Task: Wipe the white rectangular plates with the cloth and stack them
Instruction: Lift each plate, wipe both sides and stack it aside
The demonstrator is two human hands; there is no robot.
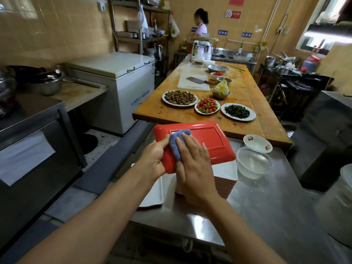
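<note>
The left hand (154,159) clasps the near-left edge of a glossy rectangular plate (200,141), held red underside up above a ribbed stack of white rectangular plates (225,173) on the brushed steel tabletop (266,216). The right hand (194,168), fingers flat, presses a nubby blue cloth (176,143) against the plate. A clear plastic bowl (254,161) sits beside the stack.

Commercial kitchen: steel tabletop (266,206), long wooden prep table (247,96) with cleaver (196,80) on cutting board (190,86), chest freezer (118,80), sinks (232,56) at back (tiled walls, labelled signs).
</note>
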